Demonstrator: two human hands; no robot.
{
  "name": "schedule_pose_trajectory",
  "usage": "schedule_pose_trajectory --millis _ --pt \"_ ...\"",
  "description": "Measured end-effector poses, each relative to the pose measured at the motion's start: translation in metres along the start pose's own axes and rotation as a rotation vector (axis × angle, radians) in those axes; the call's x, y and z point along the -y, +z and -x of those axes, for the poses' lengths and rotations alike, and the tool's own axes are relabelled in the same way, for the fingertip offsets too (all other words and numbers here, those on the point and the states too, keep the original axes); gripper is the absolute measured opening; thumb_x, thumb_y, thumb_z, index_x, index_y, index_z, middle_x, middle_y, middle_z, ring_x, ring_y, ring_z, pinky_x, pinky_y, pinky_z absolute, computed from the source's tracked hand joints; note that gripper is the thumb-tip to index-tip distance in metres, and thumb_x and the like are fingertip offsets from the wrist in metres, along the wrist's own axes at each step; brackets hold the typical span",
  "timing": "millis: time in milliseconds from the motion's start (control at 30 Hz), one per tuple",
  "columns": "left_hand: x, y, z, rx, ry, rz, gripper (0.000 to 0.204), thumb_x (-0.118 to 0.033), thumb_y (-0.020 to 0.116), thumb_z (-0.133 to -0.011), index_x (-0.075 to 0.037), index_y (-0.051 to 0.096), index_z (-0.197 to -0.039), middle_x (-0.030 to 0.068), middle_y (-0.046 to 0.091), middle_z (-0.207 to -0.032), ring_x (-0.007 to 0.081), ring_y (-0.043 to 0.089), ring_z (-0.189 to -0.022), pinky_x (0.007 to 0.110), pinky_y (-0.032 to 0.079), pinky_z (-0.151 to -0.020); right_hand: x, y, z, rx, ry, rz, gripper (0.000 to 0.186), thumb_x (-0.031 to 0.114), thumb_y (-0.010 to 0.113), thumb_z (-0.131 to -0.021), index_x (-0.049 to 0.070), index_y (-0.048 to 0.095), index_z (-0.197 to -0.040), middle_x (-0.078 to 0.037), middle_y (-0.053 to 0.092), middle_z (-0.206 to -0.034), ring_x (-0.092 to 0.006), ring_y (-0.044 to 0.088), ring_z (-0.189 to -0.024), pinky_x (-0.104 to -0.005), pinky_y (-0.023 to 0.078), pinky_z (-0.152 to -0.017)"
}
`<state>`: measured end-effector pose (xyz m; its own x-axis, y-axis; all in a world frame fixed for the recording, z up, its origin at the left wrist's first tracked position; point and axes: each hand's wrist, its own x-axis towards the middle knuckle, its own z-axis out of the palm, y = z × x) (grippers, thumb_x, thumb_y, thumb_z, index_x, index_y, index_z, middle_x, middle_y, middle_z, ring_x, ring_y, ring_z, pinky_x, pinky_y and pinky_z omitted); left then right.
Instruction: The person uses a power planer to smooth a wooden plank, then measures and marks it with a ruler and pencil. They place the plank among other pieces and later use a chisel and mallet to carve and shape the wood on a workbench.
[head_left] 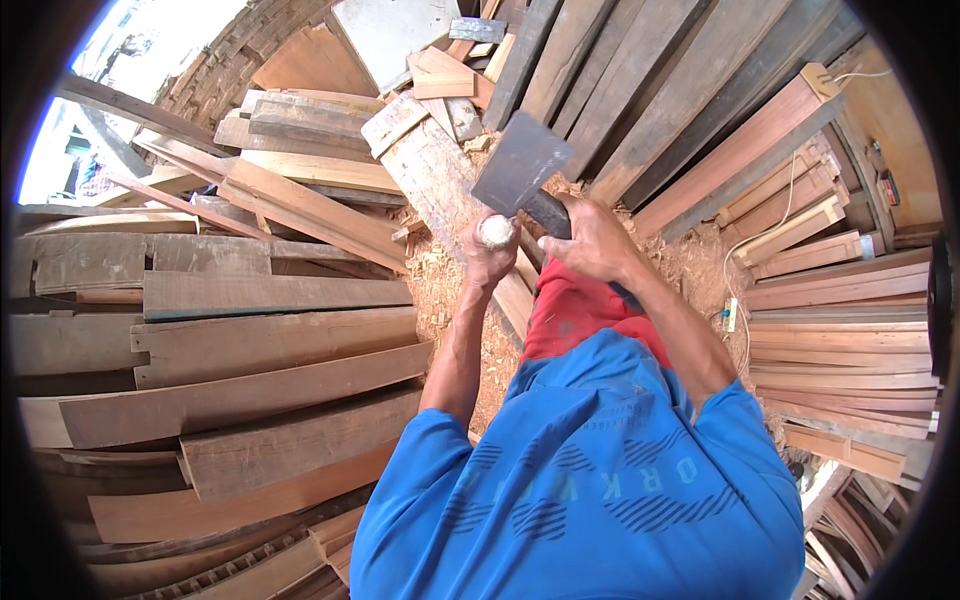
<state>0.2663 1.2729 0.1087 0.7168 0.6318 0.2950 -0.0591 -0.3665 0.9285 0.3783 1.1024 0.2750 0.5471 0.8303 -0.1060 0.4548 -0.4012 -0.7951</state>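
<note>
My right hand point(592, 240) is closed around the dark handle of a hatchet with a broad, flat grey head point(521, 162). The handle's lower end shows below that hand, over the red shorts. In my left hand point(482, 255), just left of the hatchet, is a round piece of wood point(495, 232). Its pale, rough end faces up between the curled fingers, and the rest of its length is hidden. The hatchet's lower corner sits close to this pale end; whether they touch I cannot tell. Beyond my hands lies a worn plank point(425, 165).
Wood shavings point(445, 330) cover the floor around me. Stacked boards point(270, 345) fill the left side. Long dark beams point(650, 85) lean ahead to the right, and more boards point(840, 345) are piled at right. A thin pale cord point(735, 255) hangs near them. Small offcuts point(443, 82) lie ahead.
</note>
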Motion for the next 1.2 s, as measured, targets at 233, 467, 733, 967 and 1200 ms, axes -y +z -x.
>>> schedule_pose_trajectory --millis 233,467,733,967,1200 --pt "0.015 -0.041 -0.034 -0.443 -0.279 0.326 0.024 0.001 0.070 -0.087 -0.005 0.058 -0.107 0.0033 0.062 -0.083 0.0106 0.060 -0.072 0.024 0.050 -0.059 -0.027 0.047 0.057 -0.028 0.031 -0.497 0.024 0.021 0.076 -0.087 0.005 0.064 -0.102 0.004 0.059 -0.078 -0.0073 0.055 -0.072 -0.0285 0.048 -0.069" --pt "-0.029 -0.054 -0.054 -0.022 -0.282 0.115 0.035 -0.005 0.067 -0.085 -0.001 0.055 -0.118 0.0053 0.063 -0.094 0.0132 0.061 -0.085 0.031 0.052 -0.079 -0.029 0.045 0.069 -0.272 0.043 -0.642 0.020 0.017 0.078 -0.088 0.008 0.060 -0.088 0.006 0.054 -0.078 -0.0041 0.049 -0.072 -0.0242 0.044 -0.067" --pt "-0.025 -0.042 -0.039 -0.211 -0.336 0.131 0.025 -0.002 0.075 -0.085 -0.007 0.055 -0.100 0.0023 0.065 -0.088 0.0090 0.062 -0.077 0.025 0.053 -0.070 -0.037 0.049 0.078 -0.260 0.003 -0.623 0.021 0.018 0.079 -0.087 0.007 0.061 -0.090 0.006 0.054 -0.078 -0.0047 0.050 -0.072 -0.0246 0.045 -0.068" --pt "-0.003 -0.035 -0.020 -0.239 -0.062 0.000 0.017 -0.002 0.070 -0.089 -0.005 0.055 -0.096 0.0014 0.064 -0.074 0.0082 0.060 -0.068 0.026 0.051 -0.061 -0.035 0.052 0.080 -0.203 -0.013 -0.552 0.028 0.020 0.080 -0.087 0.003 0.064 -0.103 0.004 0.057 -0.080 -0.0072 0.052 -0.072 -0.0263 0.047 -0.069" --pt "-0.004 -0.029 -0.019 -0.217 -0.120 0.055 0.015 -0.006 0.071 -0.089 -0.006 0.057 -0.090 0.0007 0.062 -0.071 0.0083 0.057 -0.064 0.026 0.049 -0.058 -0.032 0.049 0.082 -0.207 0.000 -0.548 0.029 0.020 0.080 -0.087 0.002 0.064 -0.103 0.003 0.058 -0.081 -0.0072 0.053 -0.073 -0.0266 0.047 -0.069"
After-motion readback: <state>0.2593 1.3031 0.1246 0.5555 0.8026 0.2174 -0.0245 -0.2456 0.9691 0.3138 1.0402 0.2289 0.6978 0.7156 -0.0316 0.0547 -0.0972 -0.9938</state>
